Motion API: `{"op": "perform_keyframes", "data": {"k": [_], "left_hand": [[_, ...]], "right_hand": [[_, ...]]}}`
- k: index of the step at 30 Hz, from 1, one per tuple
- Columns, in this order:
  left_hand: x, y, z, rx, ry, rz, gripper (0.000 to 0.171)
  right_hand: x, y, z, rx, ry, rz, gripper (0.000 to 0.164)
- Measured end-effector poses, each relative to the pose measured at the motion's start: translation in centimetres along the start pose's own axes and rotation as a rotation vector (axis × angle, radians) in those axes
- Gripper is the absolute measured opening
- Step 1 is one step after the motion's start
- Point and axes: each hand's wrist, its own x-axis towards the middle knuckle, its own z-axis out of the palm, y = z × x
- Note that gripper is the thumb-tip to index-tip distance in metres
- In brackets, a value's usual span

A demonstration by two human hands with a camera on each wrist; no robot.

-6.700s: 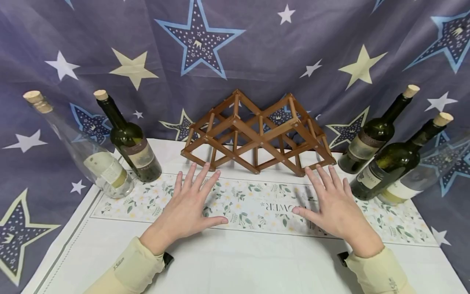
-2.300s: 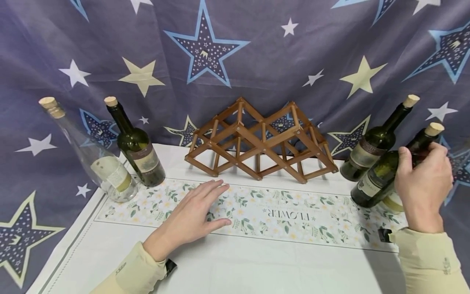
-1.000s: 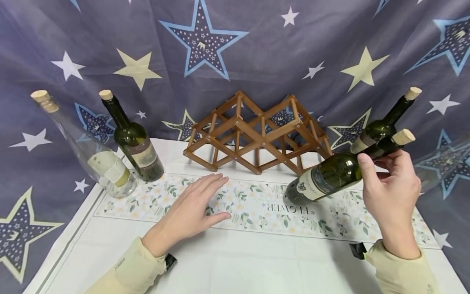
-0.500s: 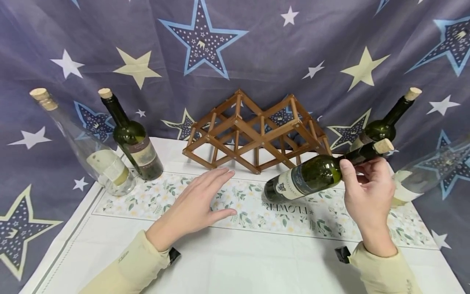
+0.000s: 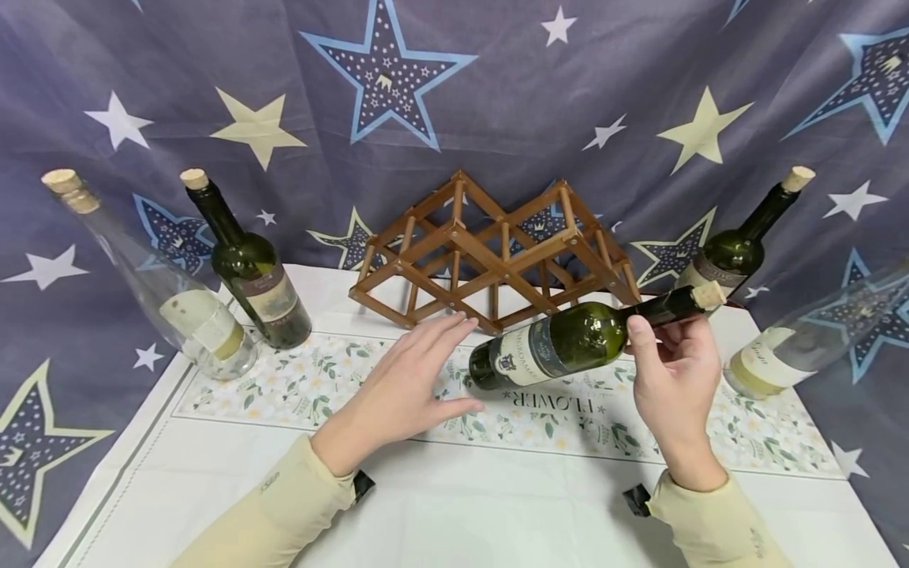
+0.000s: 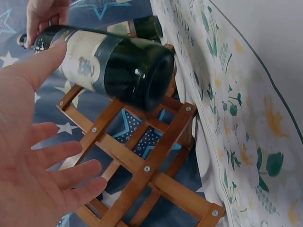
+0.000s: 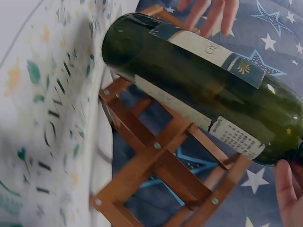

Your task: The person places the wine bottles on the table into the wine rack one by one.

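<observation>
Over the flowered strip [image 5: 540, 427] of the desk [image 5: 511, 509], the left hand [image 5: 398, 386] hovers, its grip empty, near the base [image 5: 484, 367] of a tilted bottle [image 5: 582, 335] whose neck [image 5: 656, 308] the right hand [image 5: 675, 383] pinches, probably for easy steering, before a wooden rack [image 5: 503, 276].

1. Held bottle [image 5: 585, 335]: glass, smooth, glossy; I get bright highlights on the shoulder.
2. Its label [image 7: 236, 137]: paper, matt on my wrist feed.
3. Its stopper [image 5: 708, 296]: looks like cork, matt, grainy.
4. Clear bottle [image 5: 149, 288], far left: see-through glass, smooth, shiny.
5. Rack [image 5: 503, 274]: wood, smooth, faint satin sheen.
6. Rack's screw heads [image 7: 157, 145]: metal-looking, shiny.
7. Table cover [image 5: 497, 505]: smooth, slight sheen; cloth or plastic, I can't tell remotely.
8. Backdrop [image 5: 511, 142]: cloth, mostly matt, soft folds.
9. Sleeve [image 5: 291, 497]: fabric, matt, smooth.
10. Wrist piece [image 5: 637, 499]: plastic-looking, glossy.
</observation>
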Motion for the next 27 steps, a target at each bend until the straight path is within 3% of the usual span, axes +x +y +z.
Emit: {"op": "perform_keyframes", "data": {"k": [5, 27], "left_hand": [[0.3, 0.1, 0.2, -0.007, -0.004, -0.001, 0.104], [0.3, -0.3, 2.2, -0.034, -0.057, -0.023, 0.109]], "right_hand": [[-0.6, 1.4, 0.4, 0.154, -0.001, 0.027, 0.019], [-3.0, 2.8, 2.4, 0.315, 0.023, 0.139, 0.018]]}}
